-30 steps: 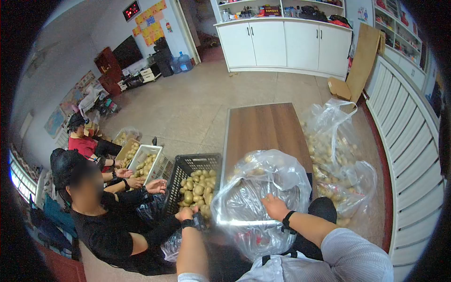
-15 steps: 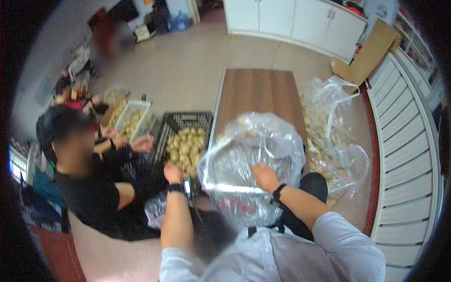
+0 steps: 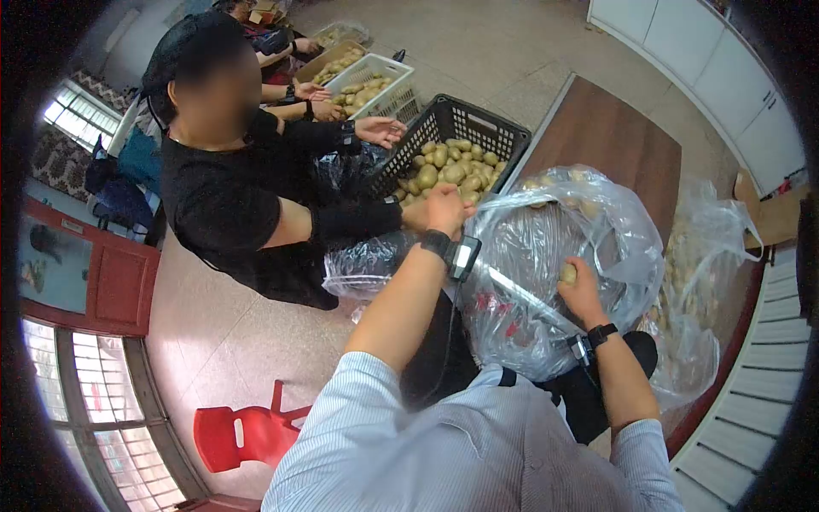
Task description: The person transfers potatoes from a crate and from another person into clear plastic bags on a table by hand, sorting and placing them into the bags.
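Note:
In the head view, a potato (image 3: pixel 568 273) shows at the fingertips of my right hand (image 3: pixel 583 294), which is closed around it above a big clear plastic bag (image 3: pixel 546 256). The bag's mouth is spread wide, with its folded rim on a brown wooden table. My left hand (image 3: pixel 448 212) reaches to the near end of a black plastic crate (image 3: pixel 509 136) holding a heap of potatoes (image 3: pixel 454 175). Its fingers are curled at the potatoes; what they hold is hidden. A co-worker's hand lies right beside it, partly covered by mine.
A co-worker in black (image 3: pixel 230 196) sits at the left, the other hand (image 3: pixel 380 130) over the crate. Behind are a white crate (image 3: pixel 401 90) of potatoes and other people's hands. Filled clear bags (image 3: pixel 695 256) stand right of the wooden table (image 3: pixel 597 128). A red chair (image 3: pixel 247 435) stands lower left.
My view has turned left, so the scene sits further right and tilted. A potato now shows in my right hand, where none was visible before. My left hand remains at the black crate.

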`<state>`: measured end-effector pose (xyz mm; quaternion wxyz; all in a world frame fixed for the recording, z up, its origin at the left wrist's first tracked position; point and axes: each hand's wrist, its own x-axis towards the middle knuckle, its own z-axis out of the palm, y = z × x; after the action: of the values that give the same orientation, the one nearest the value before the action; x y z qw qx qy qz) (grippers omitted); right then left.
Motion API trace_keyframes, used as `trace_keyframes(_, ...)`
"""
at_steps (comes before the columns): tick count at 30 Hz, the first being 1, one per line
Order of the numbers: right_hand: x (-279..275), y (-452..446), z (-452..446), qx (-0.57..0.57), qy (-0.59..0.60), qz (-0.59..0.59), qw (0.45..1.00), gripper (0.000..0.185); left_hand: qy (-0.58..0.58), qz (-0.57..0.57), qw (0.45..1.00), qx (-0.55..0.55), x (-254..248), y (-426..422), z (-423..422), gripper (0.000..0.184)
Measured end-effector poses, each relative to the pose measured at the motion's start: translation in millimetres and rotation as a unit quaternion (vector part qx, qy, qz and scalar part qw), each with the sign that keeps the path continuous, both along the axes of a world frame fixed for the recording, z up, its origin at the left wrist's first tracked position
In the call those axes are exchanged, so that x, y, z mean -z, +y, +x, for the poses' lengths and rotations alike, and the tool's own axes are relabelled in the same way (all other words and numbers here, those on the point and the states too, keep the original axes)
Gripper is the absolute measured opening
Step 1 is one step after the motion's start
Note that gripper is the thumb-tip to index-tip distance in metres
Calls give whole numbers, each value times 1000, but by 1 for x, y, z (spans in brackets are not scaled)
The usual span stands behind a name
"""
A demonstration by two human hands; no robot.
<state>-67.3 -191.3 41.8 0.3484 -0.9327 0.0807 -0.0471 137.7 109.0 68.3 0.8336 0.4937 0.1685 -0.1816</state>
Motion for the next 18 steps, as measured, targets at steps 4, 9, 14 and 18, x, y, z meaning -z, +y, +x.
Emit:
trace_keyframes(4, 7, 2, 18, 36, 28, 76, 996, 51, -17, 119, 992, 43, -17, -27, -11, 29)
trace_keyframes(9, -21, 41, 34, 58, 97, 292, 950, 45, 4, 116, 983, 142, -36, -36, -23, 28)
trace_keyframes(14, -65, 64, 41, 34, 155, 407, 900, 36, -1, 125, 961, 248, -32, -40, -30, 39)
trace_keyframes(18, -87, 69, 50, -11, 171, 407, 897, 44, 9, 145, 938, 316, -42, -45, -39, 50)
